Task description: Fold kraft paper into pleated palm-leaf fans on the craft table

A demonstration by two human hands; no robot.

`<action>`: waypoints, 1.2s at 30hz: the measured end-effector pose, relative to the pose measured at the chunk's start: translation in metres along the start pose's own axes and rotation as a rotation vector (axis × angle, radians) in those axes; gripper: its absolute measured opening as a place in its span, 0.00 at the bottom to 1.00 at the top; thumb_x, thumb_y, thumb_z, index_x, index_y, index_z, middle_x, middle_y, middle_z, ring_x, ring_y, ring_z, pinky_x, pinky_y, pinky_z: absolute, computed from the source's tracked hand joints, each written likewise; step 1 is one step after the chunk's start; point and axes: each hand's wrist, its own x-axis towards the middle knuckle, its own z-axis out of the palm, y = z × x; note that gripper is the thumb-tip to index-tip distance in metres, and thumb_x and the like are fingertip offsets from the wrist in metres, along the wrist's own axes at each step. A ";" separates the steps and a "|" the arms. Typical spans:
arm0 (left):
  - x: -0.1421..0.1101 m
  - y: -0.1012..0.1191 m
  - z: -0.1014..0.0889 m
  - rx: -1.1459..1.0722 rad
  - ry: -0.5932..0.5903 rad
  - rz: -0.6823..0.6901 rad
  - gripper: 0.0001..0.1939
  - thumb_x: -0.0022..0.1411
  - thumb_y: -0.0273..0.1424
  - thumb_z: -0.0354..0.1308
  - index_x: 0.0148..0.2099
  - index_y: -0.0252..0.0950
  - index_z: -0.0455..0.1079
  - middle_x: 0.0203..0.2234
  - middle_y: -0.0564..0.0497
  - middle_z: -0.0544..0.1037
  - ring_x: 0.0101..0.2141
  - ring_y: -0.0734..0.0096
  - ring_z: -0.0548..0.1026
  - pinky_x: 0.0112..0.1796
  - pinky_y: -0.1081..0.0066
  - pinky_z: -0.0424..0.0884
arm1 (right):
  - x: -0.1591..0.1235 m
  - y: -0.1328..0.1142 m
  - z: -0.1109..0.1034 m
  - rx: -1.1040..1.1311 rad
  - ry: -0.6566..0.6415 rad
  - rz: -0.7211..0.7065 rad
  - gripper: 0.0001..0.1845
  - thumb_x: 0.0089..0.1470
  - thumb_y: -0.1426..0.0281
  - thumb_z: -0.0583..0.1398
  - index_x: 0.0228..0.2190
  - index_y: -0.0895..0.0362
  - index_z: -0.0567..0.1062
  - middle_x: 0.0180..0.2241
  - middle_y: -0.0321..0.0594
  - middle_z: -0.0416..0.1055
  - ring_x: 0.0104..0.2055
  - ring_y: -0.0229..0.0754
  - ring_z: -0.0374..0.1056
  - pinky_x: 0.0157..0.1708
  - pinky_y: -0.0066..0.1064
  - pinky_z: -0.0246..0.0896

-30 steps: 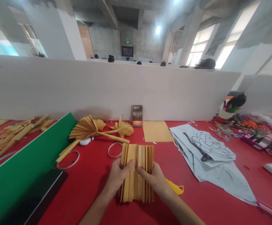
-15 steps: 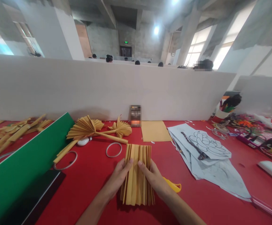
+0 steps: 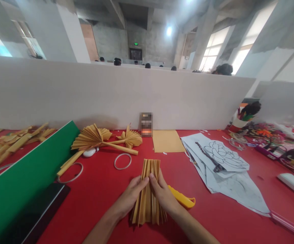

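A pleated sheet of yellow-brown paper [image 3: 147, 206] stands between my hands over the red table, its top squeezed narrow and its lower end flared. My left hand [image 3: 133, 193] grips its left edge, thumb on the front folds. From the right, my right hand [image 3: 163, 193] presses the folds the same way, the two thumbs almost touching. Fingers behind the paper are hidden. Just right of my right hand lies a yellow cutter-like tool [image 3: 183, 197]. Beyond the paper are a roll of tape [image 3: 122, 161] and folded paper fans on stalks [image 3: 92, 137].
A green board [image 3: 35, 166] leans at the left beside a dark flat device [image 3: 42, 210]. Flat yellow paper [image 3: 168, 141] lies near the white partition [image 3: 111, 91]. Drawing sheets [image 3: 228, 183], a brush cup [image 3: 238, 123] and craft clutter [image 3: 273, 135] are at right.
My hands have moved closer together, squeezing the pleated paper's upper part narrower while its bottom fans out. More of the yellow tool shows beside my right hand.
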 end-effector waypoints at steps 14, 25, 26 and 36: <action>0.002 -0.002 0.000 0.017 0.129 0.014 0.24 0.59 0.52 0.69 0.43 0.35 0.76 0.40 0.44 0.85 0.46 0.50 0.82 0.46 0.62 0.76 | -0.002 -0.011 0.007 -0.004 -0.056 0.003 0.23 0.68 0.51 0.56 0.56 0.50 0.69 0.54 0.42 0.74 0.58 0.47 0.70 0.61 0.38 0.62; 0.003 0.010 0.003 0.062 0.086 0.158 0.26 0.63 0.45 0.68 0.57 0.35 0.74 0.48 0.42 0.84 0.49 0.50 0.82 0.47 0.61 0.77 | 0.002 -0.013 0.008 0.085 0.105 0.015 0.25 0.62 0.48 0.62 0.47 0.56 0.76 0.46 0.44 0.79 0.47 0.52 0.75 0.49 0.39 0.71; 0.004 0.009 0.002 0.062 0.106 0.162 0.26 0.62 0.45 0.69 0.56 0.34 0.75 0.47 0.41 0.84 0.48 0.49 0.82 0.46 0.61 0.78 | 0.002 -0.013 0.008 0.107 0.116 0.034 0.26 0.61 0.47 0.63 0.47 0.56 0.76 0.45 0.44 0.80 0.47 0.52 0.76 0.48 0.39 0.71; 0.006 0.014 -0.001 -0.176 0.145 0.113 0.20 0.60 0.39 0.72 0.50 0.33 0.79 0.44 0.42 0.86 0.47 0.52 0.83 0.47 0.63 0.79 | 0.000 -0.017 0.008 0.485 0.118 0.283 0.32 0.47 0.48 0.73 0.43 0.60 0.79 0.42 0.51 0.82 0.45 0.56 0.79 0.45 0.42 0.74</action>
